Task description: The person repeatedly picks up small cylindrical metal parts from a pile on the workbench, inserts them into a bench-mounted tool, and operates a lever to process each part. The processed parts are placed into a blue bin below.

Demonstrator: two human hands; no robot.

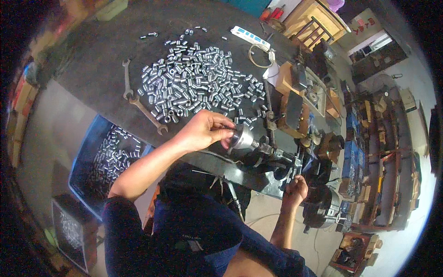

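My left hand point(207, 131) reaches across the front edge of the table to a round metal chuck point(243, 137) on a small bench machine. Its thumb and fingers are pinched together at the chuck's open face, and whatever they hold there is hidden by the fingers. From the chuck a metal shaft and slide point(277, 154) run to the right. At the far end of this slide, my right hand point(295, 190) is closed around a metal lever point(297, 170). A large pile of short shiny metal sleeves point(194, 78) lies on the dark tabletop beyond my left hand.
Two open-ended wrenches point(128, 79) point(148, 114) lie left of the pile. A blue bin point(85, 152) of metal sleeves stands below the table's left edge. At the back lies a white power strip point(250, 38). Wooden boxes point(290, 104) and loaded shelves point(392, 161) occupy the right.
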